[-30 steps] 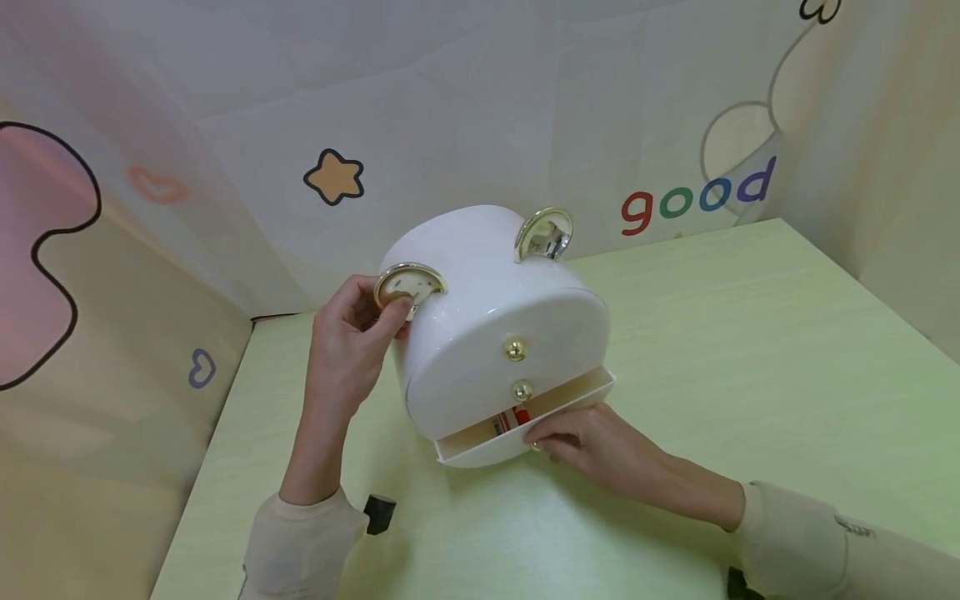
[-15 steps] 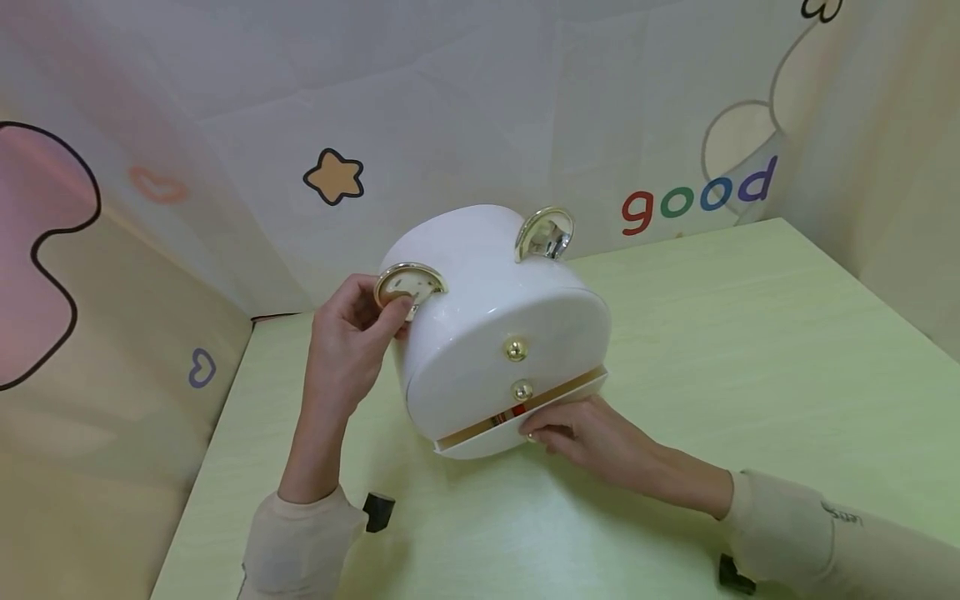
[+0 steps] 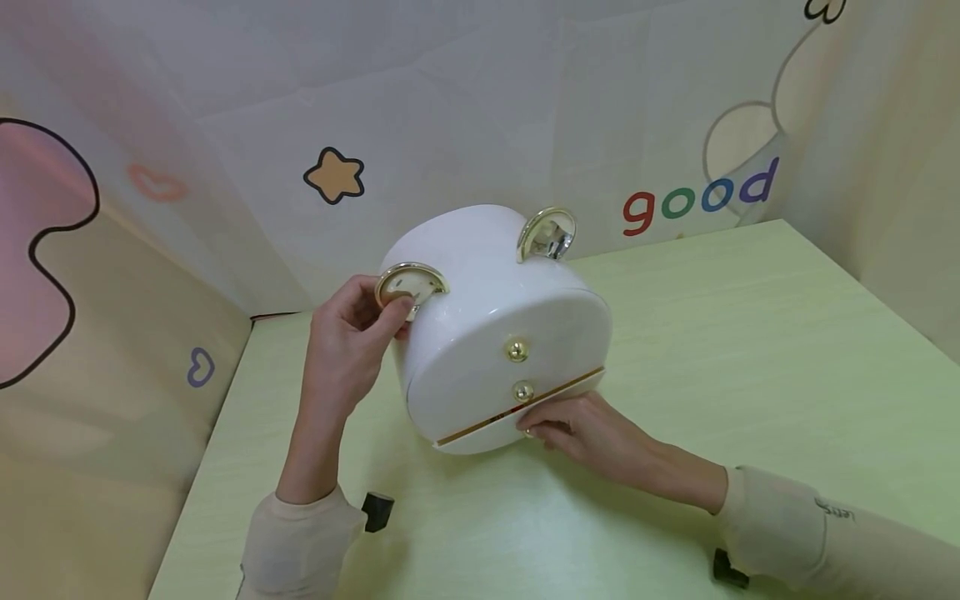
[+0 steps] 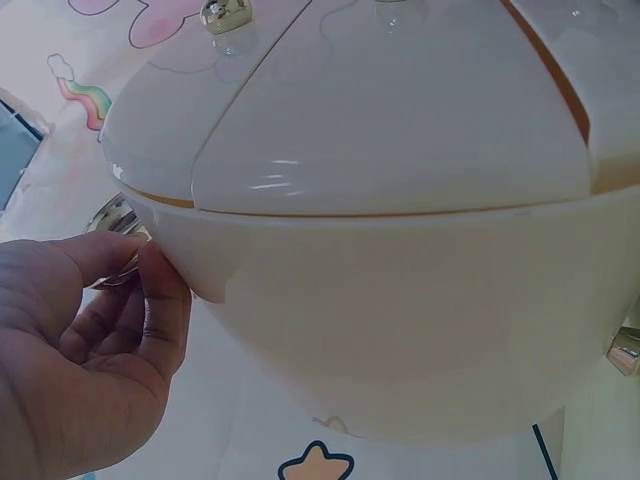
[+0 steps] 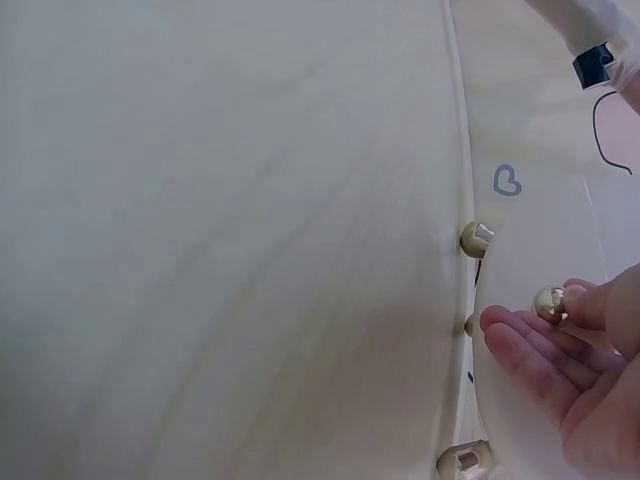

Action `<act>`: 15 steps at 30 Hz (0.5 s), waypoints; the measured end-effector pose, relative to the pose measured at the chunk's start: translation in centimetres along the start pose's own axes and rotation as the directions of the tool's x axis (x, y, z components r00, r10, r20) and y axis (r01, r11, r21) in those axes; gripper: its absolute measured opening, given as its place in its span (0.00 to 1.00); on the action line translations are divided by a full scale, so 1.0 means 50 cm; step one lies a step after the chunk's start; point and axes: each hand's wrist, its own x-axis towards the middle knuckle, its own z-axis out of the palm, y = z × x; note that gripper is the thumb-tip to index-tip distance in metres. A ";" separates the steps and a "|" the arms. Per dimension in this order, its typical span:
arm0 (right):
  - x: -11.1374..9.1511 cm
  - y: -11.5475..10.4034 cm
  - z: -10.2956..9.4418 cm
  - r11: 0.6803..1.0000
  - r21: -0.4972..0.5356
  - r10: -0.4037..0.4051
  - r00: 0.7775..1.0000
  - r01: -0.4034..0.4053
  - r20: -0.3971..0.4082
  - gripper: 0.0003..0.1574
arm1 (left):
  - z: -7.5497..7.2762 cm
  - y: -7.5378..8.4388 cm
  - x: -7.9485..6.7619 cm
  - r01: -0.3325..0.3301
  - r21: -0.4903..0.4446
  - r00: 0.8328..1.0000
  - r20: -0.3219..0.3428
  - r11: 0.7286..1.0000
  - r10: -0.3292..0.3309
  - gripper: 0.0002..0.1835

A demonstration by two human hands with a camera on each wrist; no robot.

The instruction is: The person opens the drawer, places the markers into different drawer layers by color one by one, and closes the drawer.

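Observation:
A white rounded drawer box with gold ear-shaped pieces and gold knobs stands tilted to the view on the table. My left hand pinches its left gold ear between thumb and fingers; the left wrist view shows this grip from the side. My right hand pinches the gold knob of the lowest drawer. That drawer sticks out slightly, leaving a narrow slit along its top edge. Only a trace of something red shows in the slit. Two upper knobs, one being the middle knob, are untouched.
Under the box lies a pale green table. A printed cloth with a star and the word "good" hangs behind it, and more cloth borders the sides. The right gold ear juts up from the box.
My right hand has moved inward with the lowest drawer, narrowing its opening to a slit. The red and white item inside has gone mostly out of sight. My left hand keeps its grip.

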 end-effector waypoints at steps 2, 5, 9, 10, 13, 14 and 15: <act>0.002 0.001 0.001 1.000 0.000 0.015 1.000 -0.015 0.001 0.07 | -0.001 0.000 0.000 0.005 0.006 1.000 -0.001 1.000 -0.005 0.08; 0.006 0.001 0.000 0.999 0.008 0.043 0.999 -0.043 0.011 0.08 | -0.002 -0.001 0.001 0.009 0.013 1.000 0.000 1.000 -0.009 0.09; 0.013 0.001 -0.003 0.997 0.034 0.070 0.997 -0.070 0.024 0.08 | -0.005 -0.001 0.006 -0.002 0.030 1.000 0.006 1.000 0.001 0.08; 0.015 0.001 -0.004 0.997 0.039 0.072 0.997 -0.073 0.025 0.08 | -0.006 -0.002 0.007 -0.005 0.037 1.000 0.009 0.999 0.004 0.08; 0.018 0.002 -0.004 0.995 0.056 0.079 0.997 -0.081 0.026 0.08 | -0.008 -0.002 0.010 -0.012 0.056 1.000 0.010 0.998 0.012 0.08; 0.018 0.003 -0.004 0.995 0.061 0.078 0.997 -0.079 0.023 0.08 | -0.008 -0.003 0.011 -0.017 0.057 1.000 0.009 0.998 0.016 0.08; 0.018 0.003 -0.003 0.995 0.066 0.076 0.997 -0.077 0.020 0.08 | -0.008 -0.003 0.011 -0.023 0.058 1.000 0.007 0.998 0.022 0.08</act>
